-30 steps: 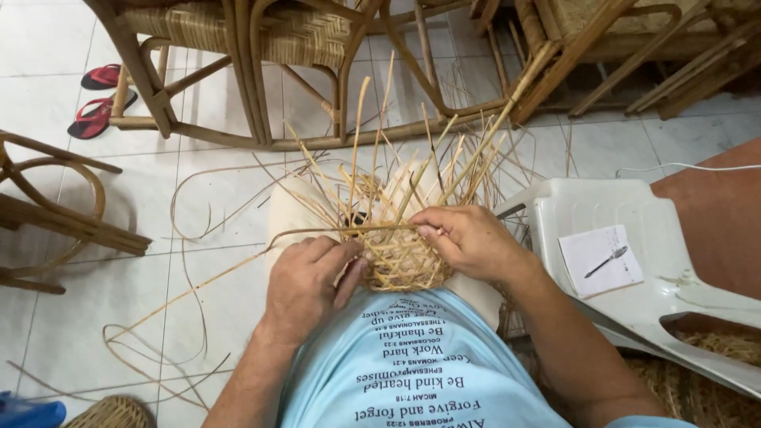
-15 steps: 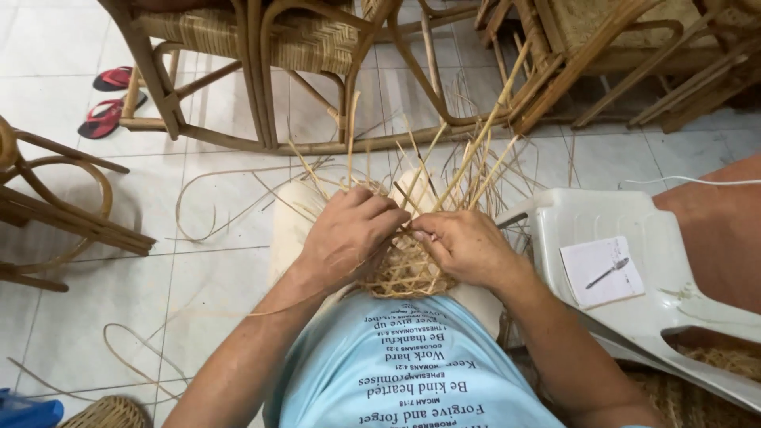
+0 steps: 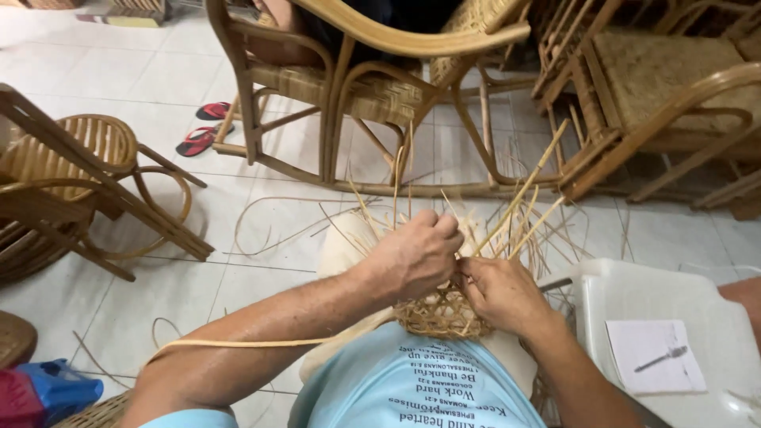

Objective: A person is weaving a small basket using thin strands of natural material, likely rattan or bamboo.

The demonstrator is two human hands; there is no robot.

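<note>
Wickerwork [image 3: 440, 315] sat pinched by the left hand [image 3: 412, 255] and right hand [image 3: 501, 295], both closed on strands that could snap if overbent.

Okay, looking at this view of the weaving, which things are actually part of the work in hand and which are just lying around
In use:
- left hand, gripping cane strips
- right hand, on the weave
- small open-weave tan cane piece
- upright loose cane strips
- long flat cane strip

Lying about:
- red flip-flops
- rattan rocking chair
- white plastic chair with paper
- blue plastic object
</note>
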